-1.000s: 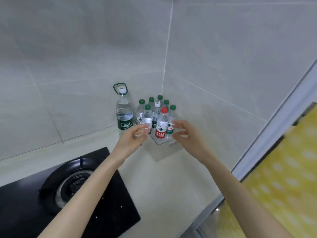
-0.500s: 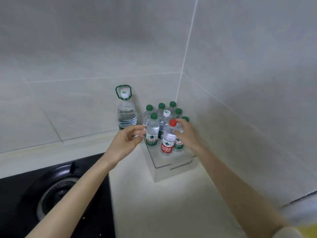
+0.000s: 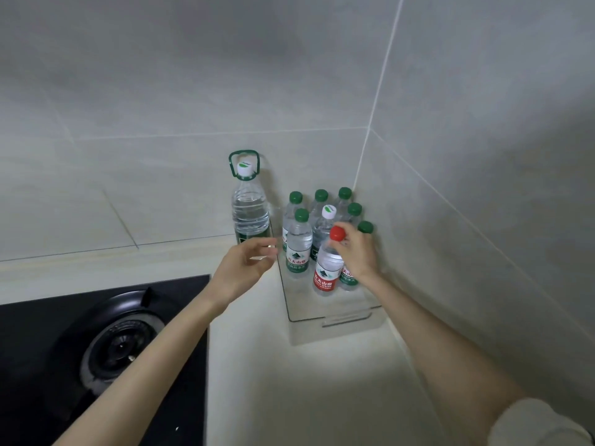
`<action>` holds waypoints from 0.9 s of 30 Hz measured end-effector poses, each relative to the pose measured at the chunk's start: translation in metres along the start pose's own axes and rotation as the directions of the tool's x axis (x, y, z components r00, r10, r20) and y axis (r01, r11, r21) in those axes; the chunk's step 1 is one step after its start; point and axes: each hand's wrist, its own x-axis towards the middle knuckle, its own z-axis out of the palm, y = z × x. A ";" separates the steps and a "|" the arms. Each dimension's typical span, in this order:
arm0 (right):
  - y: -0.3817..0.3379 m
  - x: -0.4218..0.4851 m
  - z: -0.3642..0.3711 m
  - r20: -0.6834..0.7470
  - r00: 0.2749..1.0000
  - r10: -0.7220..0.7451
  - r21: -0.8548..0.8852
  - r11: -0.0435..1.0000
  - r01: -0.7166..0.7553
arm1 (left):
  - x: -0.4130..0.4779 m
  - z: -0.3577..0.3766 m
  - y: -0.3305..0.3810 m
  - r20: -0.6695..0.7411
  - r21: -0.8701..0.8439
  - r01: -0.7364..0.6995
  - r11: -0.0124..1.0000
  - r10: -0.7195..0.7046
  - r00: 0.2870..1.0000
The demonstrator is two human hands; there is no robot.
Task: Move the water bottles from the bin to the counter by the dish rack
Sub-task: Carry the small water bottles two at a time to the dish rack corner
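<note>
Hazard: right hand [image 3: 357, 255] is clasping the red-capped water bottle [image 3: 325, 268] high at the neck, so the full body is liable to be swinging into the close-packed neighbours and toppling them. Left hand [image 3: 241, 268] is hovering slack and empty by the bin's left rim.
Container: clear plastic bin [image 3: 338, 318], sitting in the tiled counter corner, is holding eight upright small bottles: six green-capped, one white-capped [image 3: 323, 226], and the red-capped one at the front.
Outside it: large handled bottle [image 3: 250, 214] is standing just to the left, beyond the gas hob [image 3: 112, 342]
</note>
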 end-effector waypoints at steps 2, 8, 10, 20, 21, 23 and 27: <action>-0.001 -0.002 -0.002 0.009 1.000 -0.015 0.006 1.000 0.015 | -0.001 -0.001 -0.002 -0.003 0.001 0.011 1.000 -0.011 1.000; -0.028 -0.008 -0.018 -0.012 0.996 -0.093 0.060 0.994 0.094 | -0.002 0.003 -0.001 0.008 -0.001 -0.012 1.000 0.012 1.000; -0.043 -0.010 -0.031 -0.016 0.990 -0.142 0.124 0.982 0.143 | -0.002 0.007 -0.002 0.025 -0.009 -0.030 1.000 0.030 0.999; -0.152 -0.031 -0.100 -0.037 0.958 -0.285 0.469 0.841 0.269 | 0.002 0.022 0.019 0.016 -0.080 -0.178 0.981 0.180 0.984; -0.157 -0.033 -0.101 -0.017 0.956 -0.294 0.483 0.835 0.265 | 0.003 0.021 0.019 0.006 -0.085 -0.188 0.978 0.189 0.982; -0.163 -0.035 -0.101 0.014 0.951 -0.310 0.498 0.827 0.262 | 0.001 0.019 0.020 -0.025 -0.080 -0.208 0.975 0.207 0.978; -0.166 -0.037 -0.096 0.083 0.938 -0.336 0.495 0.831 0.254 | -0.002 0.012 0.013 -0.120 -0.067 -0.236 0.969 0.227 0.966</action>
